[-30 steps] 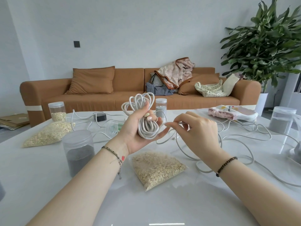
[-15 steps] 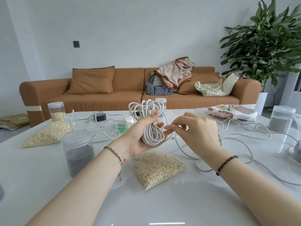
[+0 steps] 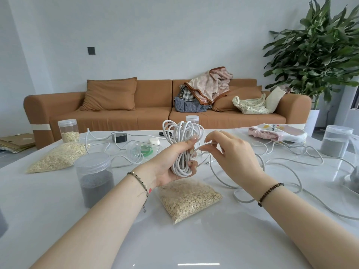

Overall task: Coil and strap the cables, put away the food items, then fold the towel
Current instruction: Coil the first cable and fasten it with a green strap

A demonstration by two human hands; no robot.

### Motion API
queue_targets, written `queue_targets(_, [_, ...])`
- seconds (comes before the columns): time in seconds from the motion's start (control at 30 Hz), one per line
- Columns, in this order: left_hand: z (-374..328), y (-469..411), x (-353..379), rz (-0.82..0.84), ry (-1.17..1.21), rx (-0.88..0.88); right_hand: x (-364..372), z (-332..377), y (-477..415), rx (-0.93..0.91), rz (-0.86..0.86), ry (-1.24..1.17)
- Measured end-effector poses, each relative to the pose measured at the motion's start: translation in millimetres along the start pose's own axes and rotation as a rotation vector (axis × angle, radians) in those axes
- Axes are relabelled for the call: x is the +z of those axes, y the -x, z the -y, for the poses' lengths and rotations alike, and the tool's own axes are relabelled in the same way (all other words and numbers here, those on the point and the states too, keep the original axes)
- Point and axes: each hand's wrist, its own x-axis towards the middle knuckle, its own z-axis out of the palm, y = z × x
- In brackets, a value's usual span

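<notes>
My left hand (image 3: 171, 164) grips a coil of white cable (image 3: 181, 144), held upright above the table with its loops fanning out at the top. My right hand (image 3: 231, 158) pinches the loose strand of that cable just right of the coil. More white cable (image 3: 291, 164) lies in loose loops across the right of the table. A clear bag of oats (image 3: 188, 199) lies under my hands. A second bag of oats (image 3: 58, 157) lies at the left. A pink and white towel (image 3: 275, 132) is bunched at the far right.
Around the white table (image 3: 194, 245): a jar of dark grains (image 3: 95, 177) front left, a jar with oats (image 3: 68, 131) far left, a grey-filled jar (image 3: 337, 140) at right. A black adapter (image 3: 119, 137), a white plug (image 3: 154, 141) and a clear container holding green bands (image 3: 143, 149) lie behind. A brown sofa stands beyond.
My left hand has carried the coil to the right and turned it more upright. My right hand stays beside it, still pinching the loose strand.
</notes>
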Motion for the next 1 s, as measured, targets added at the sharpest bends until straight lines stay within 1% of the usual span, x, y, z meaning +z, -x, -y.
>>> queue_targets(0.07, [-0.9, 0.6, 0.1, 0.022, 0.011, 0.002, -5.3, 0.9, -1.5, 0.042, -0.044, 0.074])
queue_targets(0.13, [-1.8, 1.0, 0.0, 0.039, 0.017, 0.012, -9.1, -0.7, -2.5, 0.12, -0.075, 0.088])
queue_targets(0.27, [-0.1, -0.3, 1.1, 0.053, 0.012, 0.017, -8.3, -4.9, -3.1, 0.251, -0.071, 0.077])
queue_targets(0.33, [1.0, -0.8, 1.5, 0.042, 0.015, -0.002, -5.8, -5.9, -3.0, 0.265, -0.058, 0.04])
queue_targets(0.43, [0.5, 0.5, 2.3, 0.02, 0.065, -0.052, -3.1, -7.7, -3.1, 0.237, -0.03, -0.035])
queue_targets(0.5, [0.2, 2.1, 2.8, 0.034, 0.066, -0.088, -1.4, -10.9, -3.5, 0.244, -0.021, -0.113])
queue_targets(0.63, [3.6, 1.8, 1.2, 0.064, -0.095, -0.107, -0.3, -17.1, -5.6, 0.325, 0.007, -0.205])
queue_targets(0.73, [7.3, 0.6, 3.9, 0.096, -0.16, -0.097, -0.1, -15.3, -6.1, 0.306, 0.042, -0.24])
queue_targets(0.83, [7.9, -2.0, 5.7, 0.091, -0.104, -0.046, -1.9, -11.0, -6.8, 0.314, 0.058, -0.295])
queue_targets(1.0, [-0.8, -2.9, -0.1, 0.011, 0.049, 0.158, -3.8, -12.7, -8.0, 0.402, 0.079, -0.343])
